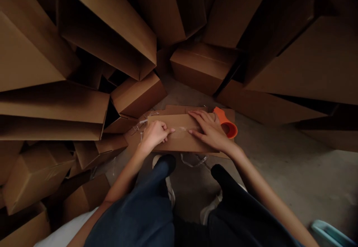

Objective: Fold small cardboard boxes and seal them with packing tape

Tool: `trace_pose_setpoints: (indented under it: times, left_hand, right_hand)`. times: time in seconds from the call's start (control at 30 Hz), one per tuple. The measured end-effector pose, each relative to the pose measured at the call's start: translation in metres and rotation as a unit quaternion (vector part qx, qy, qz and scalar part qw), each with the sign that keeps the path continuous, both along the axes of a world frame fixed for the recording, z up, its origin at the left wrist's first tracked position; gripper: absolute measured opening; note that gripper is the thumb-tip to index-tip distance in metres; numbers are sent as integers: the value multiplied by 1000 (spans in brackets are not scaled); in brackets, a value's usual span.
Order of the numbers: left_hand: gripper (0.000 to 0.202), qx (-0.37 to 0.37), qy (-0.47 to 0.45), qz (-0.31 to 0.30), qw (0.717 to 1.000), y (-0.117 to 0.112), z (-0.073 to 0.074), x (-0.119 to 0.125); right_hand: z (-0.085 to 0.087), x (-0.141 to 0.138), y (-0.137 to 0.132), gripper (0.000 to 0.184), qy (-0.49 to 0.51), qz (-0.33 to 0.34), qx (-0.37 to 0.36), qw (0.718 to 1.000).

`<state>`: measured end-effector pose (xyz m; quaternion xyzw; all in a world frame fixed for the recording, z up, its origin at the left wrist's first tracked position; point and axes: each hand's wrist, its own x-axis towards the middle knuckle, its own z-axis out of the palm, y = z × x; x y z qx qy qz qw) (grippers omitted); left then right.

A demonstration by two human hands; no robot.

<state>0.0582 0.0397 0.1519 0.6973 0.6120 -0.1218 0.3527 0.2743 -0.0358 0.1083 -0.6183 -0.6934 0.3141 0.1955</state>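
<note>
Brown cardboard boxes [106,23] piled high around a concrete floor [279,165], heaviest on the left and far side. Flattened cardboard box [170,138] lies on the floor just ahead of the person's dark trousers [134,213] and white sneakers [214,208]. Both hands on it. Right hand [209,129] spread, palm down, pressed flat. Left hand [156,135] curled, fingertips gathered on the cardboard, can't tell if pinching anything. Orange tape dispenser [228,124] just beside right hand, at the box's edge. Tape scraps [142,125] near left hand, loose tape strip [194,160] on floor by the near edge
</note>
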Motion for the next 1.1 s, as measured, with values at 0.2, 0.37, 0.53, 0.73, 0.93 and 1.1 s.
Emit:
trace_pose_setpoints:
  times: [0.2, 0.37, 0.53, 0.73, 0.93, 1.1]
  left_hand:
    - [43, -53, -157, 20, 986, 1, -17, -18]
    - [44, -117, -227, 36, 966, 7, -20, -27]
    - [49, -170, -274, 60, 945, 18, -19, -35]
    - [47, -189, -304, 61, 932, 20, -21, -39]
    - [44, -176, -250, 6, 952, 19, -13, -35]
    - [50, -184, -223, 3, 957, 19, -13, -34]
  right_hand:
    - [-2, 1, -2, 56, 4, 0, 15, 1000]
    - [-2, 0, -2, 57, 8, 3, 13, 1000]
    - [-2, 2, -3, 57, 5, 3, 8, 1000]
    - [-2, 2, -2, 57, 12, 3, 9, 1000]
    - [0, 2, -3, 57, 13, 1, 1, 1000]
    - [1, 2, -3, 57, 6, 5, 2, 1000]
